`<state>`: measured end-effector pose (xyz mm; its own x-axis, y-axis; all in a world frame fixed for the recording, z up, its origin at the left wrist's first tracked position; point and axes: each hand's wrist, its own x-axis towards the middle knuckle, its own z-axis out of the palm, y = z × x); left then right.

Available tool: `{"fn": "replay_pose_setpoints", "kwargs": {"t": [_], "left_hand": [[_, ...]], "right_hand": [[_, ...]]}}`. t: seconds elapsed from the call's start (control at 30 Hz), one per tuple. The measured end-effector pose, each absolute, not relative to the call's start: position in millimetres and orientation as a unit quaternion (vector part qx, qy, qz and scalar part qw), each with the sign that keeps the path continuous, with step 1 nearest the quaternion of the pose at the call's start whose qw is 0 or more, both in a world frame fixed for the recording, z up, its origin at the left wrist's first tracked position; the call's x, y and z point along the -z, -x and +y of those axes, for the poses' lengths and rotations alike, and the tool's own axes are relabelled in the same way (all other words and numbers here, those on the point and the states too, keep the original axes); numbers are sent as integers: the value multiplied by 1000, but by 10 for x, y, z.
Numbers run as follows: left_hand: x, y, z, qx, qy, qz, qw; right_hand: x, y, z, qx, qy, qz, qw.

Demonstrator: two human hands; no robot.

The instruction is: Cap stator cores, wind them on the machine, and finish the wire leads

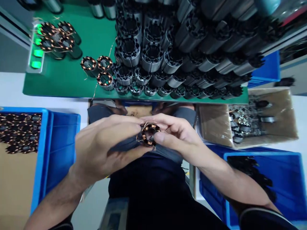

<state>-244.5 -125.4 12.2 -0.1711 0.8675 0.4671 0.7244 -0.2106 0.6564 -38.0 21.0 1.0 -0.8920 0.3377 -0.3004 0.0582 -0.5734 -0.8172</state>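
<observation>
A copper-wound motor stator (145, 140) is held in front of my body, its ring of windings facing up toward me. My left hand (105, 143) grips it from the left, fingers along the far side and thumb on the near side. On the right, my right hand (177, 134) holds it too, with the thumb at the ring's opening and the fingers behind. Thin loose wire ends stick out around the stator. The inside of the ring is partly hidden by my right thumb.
Many unwound stator cores (153, 57) stand in rows on the green bench mat (59, 86). Several wound stators (105, 79) stand at its left. A blue crate (61, 137) is at left, a plastic-lined carton (285, 118) of metal parts and another blue crate (287, 179) at right.
</observation>
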Motion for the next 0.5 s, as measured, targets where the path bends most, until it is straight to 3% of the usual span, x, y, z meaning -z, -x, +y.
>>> {"fn": "replay_pose_setpoints", "kwargs": {"t": [0.33,0.5], "left_hand": [[-37,2617,-1378,-377,-728,572,-25],[324,2518,-1270,-364,-712,597,-65]], "right_hand": [[40,269,233,-892,285,-347,54],[-27,256,320,-881,298,-342,138]]}}
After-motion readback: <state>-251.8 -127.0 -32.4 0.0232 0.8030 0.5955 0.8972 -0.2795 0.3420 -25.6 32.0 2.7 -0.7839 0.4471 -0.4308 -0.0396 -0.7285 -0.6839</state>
